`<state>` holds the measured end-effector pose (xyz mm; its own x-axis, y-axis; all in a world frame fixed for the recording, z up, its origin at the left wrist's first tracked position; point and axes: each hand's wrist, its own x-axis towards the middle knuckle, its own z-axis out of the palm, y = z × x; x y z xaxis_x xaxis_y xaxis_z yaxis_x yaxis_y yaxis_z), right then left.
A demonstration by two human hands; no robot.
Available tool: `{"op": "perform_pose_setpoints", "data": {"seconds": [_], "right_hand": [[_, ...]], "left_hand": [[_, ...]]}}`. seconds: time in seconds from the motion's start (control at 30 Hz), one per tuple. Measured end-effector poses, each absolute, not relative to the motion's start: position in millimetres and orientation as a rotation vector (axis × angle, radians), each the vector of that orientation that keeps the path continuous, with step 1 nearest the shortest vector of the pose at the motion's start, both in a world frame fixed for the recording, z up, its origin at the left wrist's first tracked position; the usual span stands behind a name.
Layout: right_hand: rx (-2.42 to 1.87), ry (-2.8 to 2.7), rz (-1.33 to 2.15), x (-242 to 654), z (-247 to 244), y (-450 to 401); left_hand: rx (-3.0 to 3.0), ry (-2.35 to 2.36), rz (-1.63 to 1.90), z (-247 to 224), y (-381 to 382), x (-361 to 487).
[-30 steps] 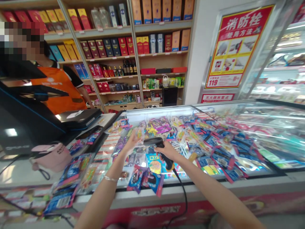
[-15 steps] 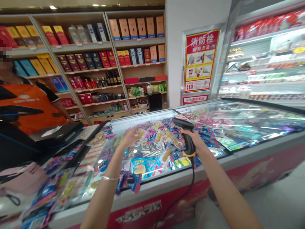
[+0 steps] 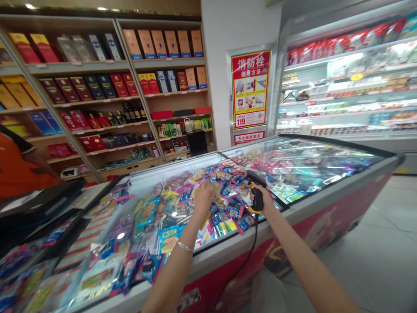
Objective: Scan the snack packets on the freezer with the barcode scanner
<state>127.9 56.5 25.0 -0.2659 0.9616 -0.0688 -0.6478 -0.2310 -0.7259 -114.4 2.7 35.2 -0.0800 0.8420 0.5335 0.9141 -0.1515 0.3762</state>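
Right of frame centre, the right hand [image 3: 266, 200] wraps the barcode scanner [image 3: 258, 201] by its handle, presumably keeping the head free to aim. At centre, the left hand [image 3: 203, 199] reaches over snack packets [image 3: 230, 190] (pinching any, I cannot tell) atop the chest freezer [image 3: 224, 252].

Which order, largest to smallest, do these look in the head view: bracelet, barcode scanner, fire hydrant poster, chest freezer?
1. Chest freezer
2. Fire hydrant poster
3. Barcode scanner
4. Bracelet

Apparent size only; the poster stands farther back.
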Motion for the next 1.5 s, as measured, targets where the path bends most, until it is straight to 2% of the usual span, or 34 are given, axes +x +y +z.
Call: {"op": "perform_pose_setpoints", "data": {"seconds": [0.1, 0.2, 0.63, 0.8, 0.97, 1.17, 1.3, 1.5], "right_hand": [[-0.678, -0.691, 1.783, 126.0, 13.4, 59.8], [-0.712, -0.717, 1.800, 123.5, 9.2, 60.4], [-0.811, -0.779, 1.775, 126.1, 16.8, 53.5], [-0.775, -0.789, 1.725, 132.6, 29.1, 46.8], [-0.627, -0.873, 1.671, 111.6, 74.8, 20.7], [-0.527, -1.096, 1.848, 8.9, 116.2, -15.0], [-0.458, -1.234, 1.980, -78.1, 107.2, -32.8], [-0.453, -1.332, 2.231, -167.4, 64.3, -56.3]], "left_hand": [[-2.093, -1.912, -0.762, 30.2, -4.7, -109.7], [-2.103, -1.926, -0.653, 28.0, -10.2, -103.8], [-2.111, -1.962, -0.624, 26.3, -9.0, -93.2], [-2.099, -1.942, -0.626, 46.6, -18.6, -101.7], [-1.902, -1.955, -0.772, 96.8, -64.5, -178.5], [-1.436, -2.157, -0.749, 122.5, -147.9, -324.1], [-1.107, -2.346, -0.592, 111.2, -194.8, -405.7], [-0.539, -2.577, -0.382, 74.1, -232.0, -498.6]]}}
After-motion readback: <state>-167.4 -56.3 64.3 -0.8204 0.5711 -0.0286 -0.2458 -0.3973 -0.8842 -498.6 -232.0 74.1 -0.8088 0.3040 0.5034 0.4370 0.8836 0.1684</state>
